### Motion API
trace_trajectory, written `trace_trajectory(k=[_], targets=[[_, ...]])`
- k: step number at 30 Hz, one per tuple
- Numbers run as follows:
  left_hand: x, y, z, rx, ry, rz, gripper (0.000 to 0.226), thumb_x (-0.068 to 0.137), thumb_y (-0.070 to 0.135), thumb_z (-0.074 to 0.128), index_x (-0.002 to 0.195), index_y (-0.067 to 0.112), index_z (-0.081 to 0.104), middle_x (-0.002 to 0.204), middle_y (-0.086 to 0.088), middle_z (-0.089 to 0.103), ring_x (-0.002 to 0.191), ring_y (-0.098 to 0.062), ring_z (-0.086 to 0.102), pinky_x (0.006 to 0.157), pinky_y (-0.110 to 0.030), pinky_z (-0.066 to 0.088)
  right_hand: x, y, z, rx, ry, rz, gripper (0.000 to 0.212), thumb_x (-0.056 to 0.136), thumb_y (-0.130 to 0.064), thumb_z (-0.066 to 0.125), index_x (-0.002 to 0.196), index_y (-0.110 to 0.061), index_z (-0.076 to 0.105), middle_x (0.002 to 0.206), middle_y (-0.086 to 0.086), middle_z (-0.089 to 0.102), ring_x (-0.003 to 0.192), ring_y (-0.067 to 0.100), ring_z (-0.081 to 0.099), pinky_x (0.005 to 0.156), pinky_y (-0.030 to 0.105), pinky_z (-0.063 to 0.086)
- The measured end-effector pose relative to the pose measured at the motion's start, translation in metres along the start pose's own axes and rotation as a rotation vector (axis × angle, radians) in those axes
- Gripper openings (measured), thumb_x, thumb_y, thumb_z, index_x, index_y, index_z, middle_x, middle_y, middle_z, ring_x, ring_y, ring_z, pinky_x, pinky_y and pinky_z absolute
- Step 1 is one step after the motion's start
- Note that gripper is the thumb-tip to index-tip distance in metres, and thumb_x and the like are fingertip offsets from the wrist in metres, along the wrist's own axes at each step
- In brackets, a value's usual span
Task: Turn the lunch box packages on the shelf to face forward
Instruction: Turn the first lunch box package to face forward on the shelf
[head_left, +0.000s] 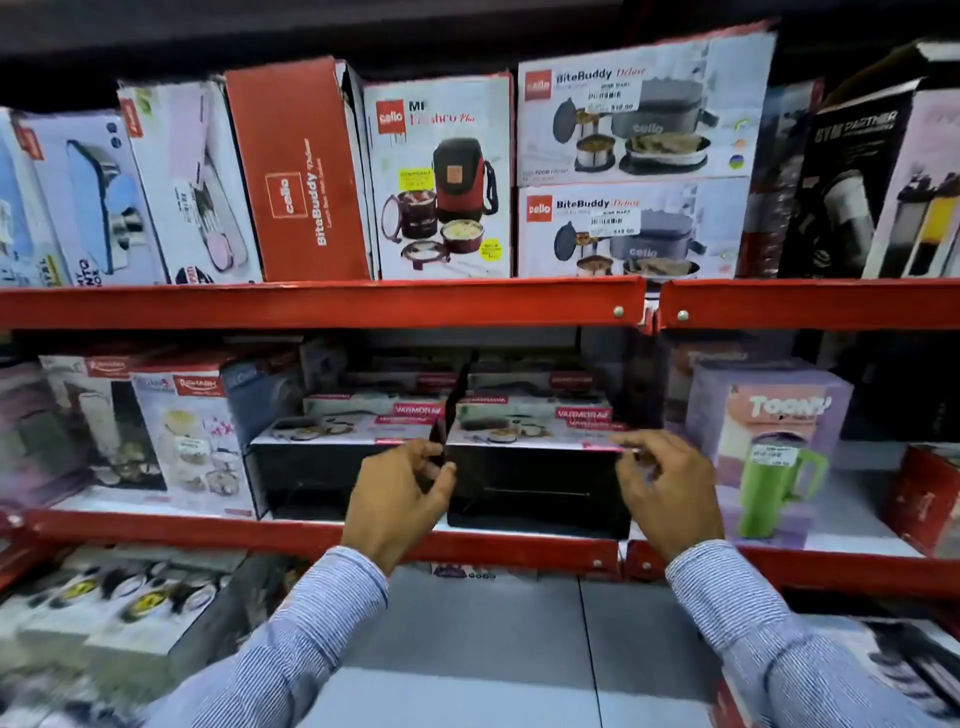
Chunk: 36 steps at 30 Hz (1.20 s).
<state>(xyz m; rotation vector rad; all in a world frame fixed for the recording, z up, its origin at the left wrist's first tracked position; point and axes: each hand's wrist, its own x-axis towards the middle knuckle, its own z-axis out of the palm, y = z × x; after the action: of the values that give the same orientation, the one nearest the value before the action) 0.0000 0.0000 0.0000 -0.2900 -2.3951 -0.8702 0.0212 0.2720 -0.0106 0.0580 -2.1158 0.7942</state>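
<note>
At lower centre of the frame, the box (537, 486) lies lengthwise along the shelf (291, 535), left hand (397, 501) and right hand (662, 491) loosely curled at its upper corners.

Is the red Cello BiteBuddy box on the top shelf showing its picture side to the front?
No. The red BiteBuddy box stands on end showing only a plain red panel with sideways lettering.

Red metal shelving (322, 304) fills the view, its front rails joined by rivets near a narrow gap right of centre. A second red rail (467, 545) runs lower down. Under it lies a grey shelf board (483, 639). The topmost recess is dark; light falls brightly on the upper tier.
</note>
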Motion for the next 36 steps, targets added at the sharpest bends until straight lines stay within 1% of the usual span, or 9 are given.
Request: trace_trajectory(k=[5, 11, 14, 17, 21, 26, 30, 33, 36], targets=[[0.02, 0.006, 0.02, -0.029, -0.008, -0.027, 0.038, 0.087, 0.036, 0.063, 0.114, 0.012, 0.07, 0.093, -0.005, 0.077, 0.09, -0.026, 0.072, 0.085, -0.033, 0.053, 0.015, 0.017, 0.01, 0.135, -0.048, 0.437, 0.023, 0.087, -0.016, 0.062, 0.107, -0.008, 0.069, 0.106, 0.014, 0.072, 0.097, 0.029, 0.065, 0.086, 0.025, 0.043], [0.044, 0.009, 0.031, 0.088, -0.092, -0.043, 0.035, 0.086, 0.044, 0.057, 0.09, 0.01, 0.063, 0.074, -0.011, 0.068, 0.075, -0.034, 0.068, 0.069, -0.041, 0.057, 0.033, 0.018, 0.021, 0.113, -0.204, 0.693, 0.041, 0.091, -0.033, 0.051, 0.126, -0.012, 0.059, 0.129, 0.015, 0.062, 0.121, 0.034, 0.056, 0.098, 0.033, 0.04], [0.045, 0.01, 0.035, 0.066, -0.127, -0.058, 0.036, 0.09, 0.041, 0.058, 0.101, 0.008, 0.065, 0.083, -0.012, 0.071, 0.079, -0.032, 0.068, 0.073, -0.04, 0.057, 0.034, 0.013, 0.023, 0.143, -0.241, 0.779, 0.047, 0.09, -0.042, 0.049, 0.126, -0.015, 0.059, 0.115, 0.013, 0.065, 0.114, 0.037, 0.06, 0.1, 0.04, 0.046], [0.052, 0.007, 0.037, 0.029, -0.131, -0.069, 0.033, 0.091, 0.033, 0.061, 0.108, 0.006, 0.065, 0.092, -0.013, 0.073, 0.081, -0.031, 0.069, 0.073, -0.039, 0.056, 0.034, 0.017, 0.025, 0.149, -0.25, 0.786, 0.036, 0.088, -0.041, 0.051, 0.11, -0.017, 0.065, 0.116, 0.014, 0.067, 0.108, 0.037, 0.061, 0.095, 0.049, 0.051], [0.057, 0.001, 0.038, -0.01, -0.132, -0.068, 0.017, 0.091, 0.025, 0.061, 0.089, 0.008, 0.061, 0.077, -0.008, 0.063, 0.078, -0.032, 0.066, 0.064, -0.033, 0.043, 0.035, 0.013, 0.023, 0.313, -0.199, 0.847, 0.014, 0.09, -0.03, 0.053, 0.086, -0.021, 0.063, 0.104, 0.011, 0.063, 0.097, 0.028, 0.059, 0.085, 0.047, 0.056], [0.055, 0.001, 0.031, -0.063, -0.061, -0.053, 0.022, 0.092, 0.025, 0.063, 0.092, 0.003, 0.062, 0.071, -0.006, 0.057, 0.068, -0.028, 0.059, 0.065, -0.031, 0.042, 0.03, 0.013, 0.016, 0.445, -0.152, 0.889, 0.04, 0.083, -0.028, 0.057, 0.121, -0.016, 0.061, 0.12, 0.011, 0.066, 0.107, 0.027, 0.062, 0.079, 0.038, 0.056], [0.053, 0.002, 0.02, -0.252, -0.049, -0.104, 0.028, 0.088, 0.038, 0.062, 0.087, 0.01, 0.063, 0.073, -0.013, 0.074, 0.07, -0.033, 0.072, 0.074, -0.044, 0.06, 0.026, 0.0, 0.007, 0.606, -0.207, 0.827, 0.027, 0.089, -0.008, 0.049, 0.11, -0.02, 0.062, 0.093, -0.001, 0.07, 0.084, 0.014, 0.063, 0.064, 0.025, 0.047], [0.047, 0.01, 0.006, -0.386, -0.062, -0.18, 0.034, 0.09, 0.047, 0.059, 0.087, 0.014, 0.068, 0.065, -0.01, 0.075, 0.059, -0.027, 0.073, 0.07, -0.046, 0.062, 0.022, 0.004, 0.005, 0.65, -0.229, 0.754, 0.039, 0.087, -0.005, 0.051, 0.122, -0.02, 0.06, 0.108, 0.003, 0.072, 0.092, 0.017, 0.064, 0.078, 0.03, 0.051], [0.036, 0.025, -0.007, -0.562, -0.114, -0.281, 0.029, 0.091, 0.05, 0.059, 0.089, 0.023, 0.068, 0.077, 0.001, 0.074, 0.058, -0.028, 0.075, 0.069, -0.049, 0.063, 0.014, 0.011, 0.002, 0.721, -0.19, 0.716, 0.048, 0.084, 0.002, 0.055, 0.127, -0.017, 0.054, 0.109, 0.004, 0.069, 0.095, 0.019, 0.064, 0.079, 0.031, 0.052]])
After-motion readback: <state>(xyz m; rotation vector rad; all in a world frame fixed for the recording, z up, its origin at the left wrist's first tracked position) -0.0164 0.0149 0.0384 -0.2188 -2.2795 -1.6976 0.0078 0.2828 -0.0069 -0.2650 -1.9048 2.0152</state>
